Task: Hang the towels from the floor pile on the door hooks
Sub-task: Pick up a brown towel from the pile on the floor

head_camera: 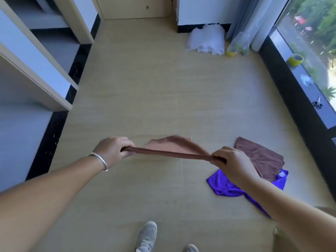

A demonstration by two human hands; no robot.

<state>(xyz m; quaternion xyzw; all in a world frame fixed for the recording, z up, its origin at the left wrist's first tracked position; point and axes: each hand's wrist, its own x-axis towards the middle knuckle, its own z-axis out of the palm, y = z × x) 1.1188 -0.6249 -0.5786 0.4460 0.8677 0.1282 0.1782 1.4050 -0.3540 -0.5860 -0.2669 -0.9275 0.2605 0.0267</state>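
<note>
Plainly, the floor [145,79] fills most of the view, with a closed door [134,8] at its far edge; no hooks can be seen on it from here. A white cloth [206,40] lies bunched against the far wall. Near the floor's right edge, a dark brown towel [261,157] lies on top of a purple towel [225,186], both untouched. A lighter brown towel [174,148] is held up over the middle of the floor, its top edge pulled taut between the two hands while the rest hangs behind it.

To do this step well, the person should probably keep that edge stretched and level, so it can be draped over a hook without bunching or slipping off.

Both arms reach forward and down, well apart. The left hand [111,148], with a bracelet [99,159] at the wrist, is closed on the towel's left end, knuckles up. The right hand [231,161] is clenched on the right end.
</note>
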